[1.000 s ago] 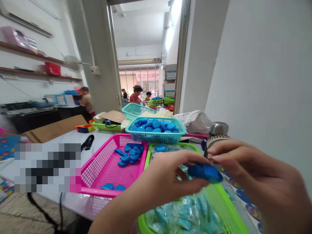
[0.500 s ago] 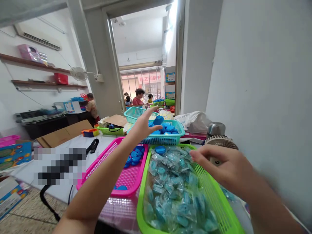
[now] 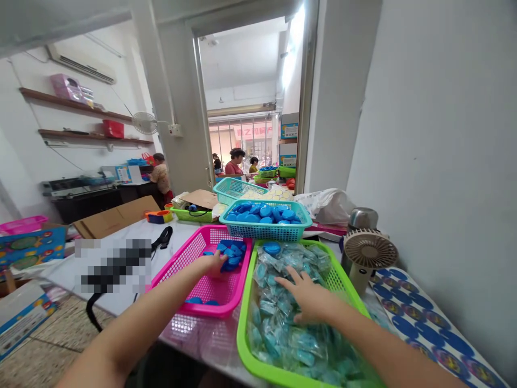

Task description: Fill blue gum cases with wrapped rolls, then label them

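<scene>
Pinch one blue piece (image 3: 236,251) squarely with the left hand (image 3: 213,264), whose grasp cannot be determined, while the right hand (image 3: 309,296), fingers spread and released, avoids pressing the bagged pieces (image 3: 304,339).

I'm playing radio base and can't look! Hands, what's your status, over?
Left hand at blue pieces, pink basket; grip unclear. Right hand open over bagged pieces, green basket. Nothing visibly blocking either, over.
</scene>
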A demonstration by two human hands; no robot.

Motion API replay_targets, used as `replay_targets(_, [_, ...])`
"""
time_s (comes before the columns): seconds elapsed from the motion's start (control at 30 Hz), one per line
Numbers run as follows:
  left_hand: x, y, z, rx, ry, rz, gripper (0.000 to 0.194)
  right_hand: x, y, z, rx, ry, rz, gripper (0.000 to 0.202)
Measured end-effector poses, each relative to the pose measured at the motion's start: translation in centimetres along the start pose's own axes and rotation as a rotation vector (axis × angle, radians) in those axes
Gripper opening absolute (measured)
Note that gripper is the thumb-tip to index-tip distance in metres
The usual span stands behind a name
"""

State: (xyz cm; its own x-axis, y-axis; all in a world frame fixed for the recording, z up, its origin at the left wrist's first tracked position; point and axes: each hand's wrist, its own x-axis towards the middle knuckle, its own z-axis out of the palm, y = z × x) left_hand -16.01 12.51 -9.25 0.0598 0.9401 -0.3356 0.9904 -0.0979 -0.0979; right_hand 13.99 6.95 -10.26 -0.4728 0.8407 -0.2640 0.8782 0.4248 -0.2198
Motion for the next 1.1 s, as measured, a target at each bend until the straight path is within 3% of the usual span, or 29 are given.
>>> replay_targets(0.23, [-1.2,1.0,-1.1,0.055,-0.068,0.074,0.036,1.2,-0.5,0.8,0.073,0.044,-0.137,0.116])
replay_targets(0.37, [-3.4,1.4,-1.8,0.022,-0.047,0.081,0.033,0.9,-1.0,0.6,0.089,0.100,-0.171,0.094])
replay_targets(0.5, [-5.8,1.5,-2.7,-0.105,0.116,0.125,0.033,-0.2,-1.3,-0.1,0.110,0.157,-0.165,0.053])
replay_targets(0.63, [-8.0,2.9,-4.0,-0.341,0.368,0.213,0.030,-1.5,-1.1,-1.9,0.184,0.219,-0.179,0.018])
replay_targets(0.73, [-9.5,5.5,-4.8,-0.560,0.549,0.270,0.027,-2.7,-0.9,-3.8,0.264,0.267,-0.207,0.022])
replay_targets(0.8, [-10.4,7.6,-5.4,-0.698,0.607,0.321,0.033,-3.6,-0.7,-5.2,0.323,0.305,-0.231,0.023])
replay_targets(0.97, [-11.7,11.4,-6.5,-0.908,0.546,0.544,0.036,-6.5,0.2,-8.0,0.474,0.406,-0.285,0.034])
replay_targets(1.1, [-11.0,12.7,-7.2,-0.942,0.460,0.622,0.030,-7.7,1.3,-8.1,0.673,0.482,-0.332,0.036])
